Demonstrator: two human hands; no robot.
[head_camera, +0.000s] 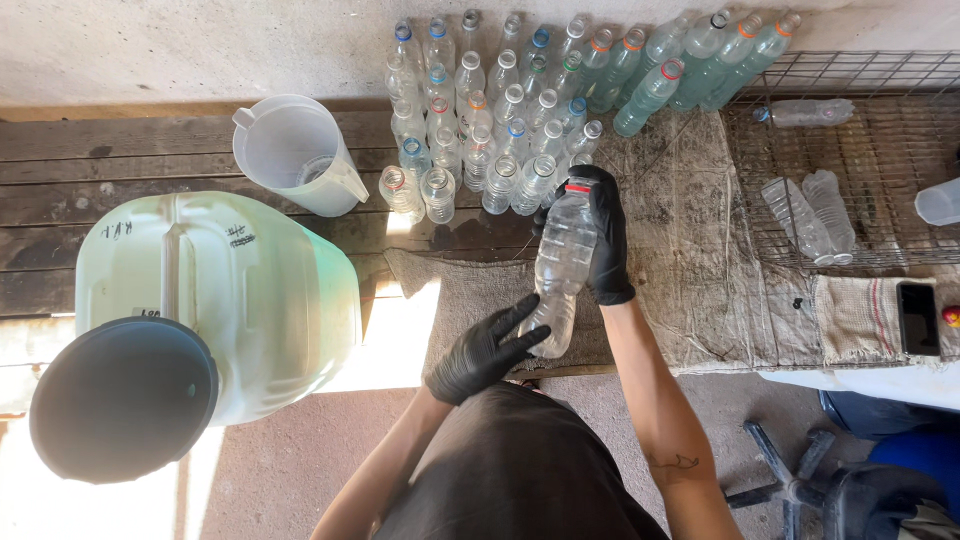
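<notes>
Both my hands wear black gloves. My right hand (606, 240) grips the upper part of a clear empty plastic bottle (560, 265) with a red neck ring and no cap. My left hand (483, 350) touches the bottle's bottom end with spread fingers. The bottle is held tilted above a grey cloth (690, 250) on the bench. Just beyond it stand several empty clear bottles (480, 120) in rows, some with coloured neck rings.
A large pale green canister (250, 290) with a black round lid (122, 398) stands at left. A white measuring jug (295, 150) stands behind it. A wire rack (860, 170) at right holds a few lying bottles. A phone (917, 318) lies on a striped towel.
</notes>
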